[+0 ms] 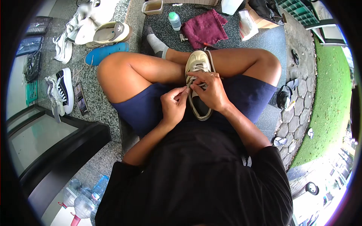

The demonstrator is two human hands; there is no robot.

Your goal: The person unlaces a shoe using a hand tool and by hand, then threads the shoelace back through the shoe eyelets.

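Observation:
A cream sneaker [197, 59] with a dark inside rests in my lap across my crossed legs, its toe pointing away from me. White shoelace [200, 68] crosses its tongue. My left hand [174, 105] is closed in a pinch at the shoe's left eyelet edge, on the lace there. From the right, my right hand [212, 90] reaches over the shoe opening, with thumb and index finger bent together on the lace. The fingertips of both hands nearly meet. Fingers hide part of the lacing.
Ahead on the step lie a maroon cloth [205, 29], a green-capped bottle [174, 21] and a plastic tub [152, 6]. Several shoes, a blue insole [106, 53] and a black sneaker [65, 90] are at left. Black headphones [284, 97] lie at right.

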